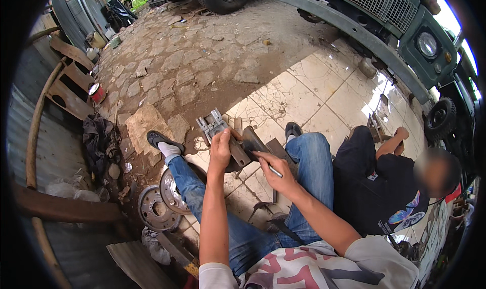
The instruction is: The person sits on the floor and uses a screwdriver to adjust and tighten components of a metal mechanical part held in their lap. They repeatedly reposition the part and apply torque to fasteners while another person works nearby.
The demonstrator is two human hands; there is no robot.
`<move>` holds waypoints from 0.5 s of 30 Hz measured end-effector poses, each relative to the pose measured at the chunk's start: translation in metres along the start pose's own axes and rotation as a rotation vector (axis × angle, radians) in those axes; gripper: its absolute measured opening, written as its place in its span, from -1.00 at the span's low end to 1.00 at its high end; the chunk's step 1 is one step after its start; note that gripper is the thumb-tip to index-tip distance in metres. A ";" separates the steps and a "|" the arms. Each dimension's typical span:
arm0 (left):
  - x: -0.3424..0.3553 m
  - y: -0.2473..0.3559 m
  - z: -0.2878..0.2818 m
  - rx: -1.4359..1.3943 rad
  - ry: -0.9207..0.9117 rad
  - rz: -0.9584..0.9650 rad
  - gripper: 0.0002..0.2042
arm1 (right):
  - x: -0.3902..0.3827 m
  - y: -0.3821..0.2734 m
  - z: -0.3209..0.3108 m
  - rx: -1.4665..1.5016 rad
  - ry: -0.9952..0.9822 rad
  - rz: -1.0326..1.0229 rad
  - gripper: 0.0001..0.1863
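Note:
My left hand (221,148) is closed around a grey metal channel piece (240,156), which lies at a slant between my knees. Beyond its far end sits a silvery metal block with upright lugs (212,123); whether the two are joined I cannot tell. A slim pen-like tool with a silver end (275,171) is gripped in my right hand (279,173). Its front points toward a dark angled metal plate (251,139) just right of the channel. My right fingers hide the tip, so contact is unclear.
Two round steel wheel discs (156,208) lie by my left leg. At my right a person in a black shirt (387,193) crouches on the tiles. A green vehicle (405,41) stands ahead. Corrugated sheet (30,132) and a wooden pole (38,117) line the left.

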State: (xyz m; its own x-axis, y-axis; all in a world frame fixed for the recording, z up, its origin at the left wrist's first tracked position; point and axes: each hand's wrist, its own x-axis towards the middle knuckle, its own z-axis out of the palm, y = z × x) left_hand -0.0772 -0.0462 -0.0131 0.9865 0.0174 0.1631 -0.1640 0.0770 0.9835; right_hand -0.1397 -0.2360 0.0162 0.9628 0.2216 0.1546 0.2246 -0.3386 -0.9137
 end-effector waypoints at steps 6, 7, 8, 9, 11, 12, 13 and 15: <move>-0.001 0.007 -0.004 -0.054 0.040 -0.025 -0.54 | -0.010 -0.010 -0.002 -0.020 -0.098 -0.017 -0.66; 0.000 0.005 -0.007 -0.056 0.060 -0.018 -0.53 | -0.009 -0.011 -0.002 -0.027 -0.095 -0.013 -0.67; -0.003 0.008 -0.003 -0.076 0.053 -0.045 -0.52 | -0.006 -0.011 -0.002 -0.032 -0.091 -0.002 -0.67; -0.006 0.008 -0.001 -0.031 0.024 -0.026 -0.52 | -0.002 -0.014 -0.001 -0.037 -0.088 0.009 -0.67; -0.014 0.007 0.003 0.054 -0.040 0.013 -0.51 | 0.012 -0.019 0.001 -0.045 -0.068 -0.011 -0.69; -0.014 0.011 0.006 0.028 -0.044 0.029 -0.52 | 0.016 -0.019 0.001 -0.051 -0.072 -0.011 -0.69; -0.015 0.010 0.006 0.008 -0.012 0.008 -0.52 | 0.016 -0.018 0.001 -0.058 -0.076 -0.012 -0.69; -0.010 0.010 -0.002 -0.027 0.061 -0.013 -0.52 | 0.007 -0.024 -0.003 -0.060 -0.121 -0.007 -0.69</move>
State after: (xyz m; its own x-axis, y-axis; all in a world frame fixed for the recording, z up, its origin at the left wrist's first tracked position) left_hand -0.0892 -0.0434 -0.0049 0.9866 0.0765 0.1442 -0.1518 0.1043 0.9829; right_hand -0.1382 -0.2292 0.0401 0.9370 0.3313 0.1110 0.2430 -0.3899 -0.8882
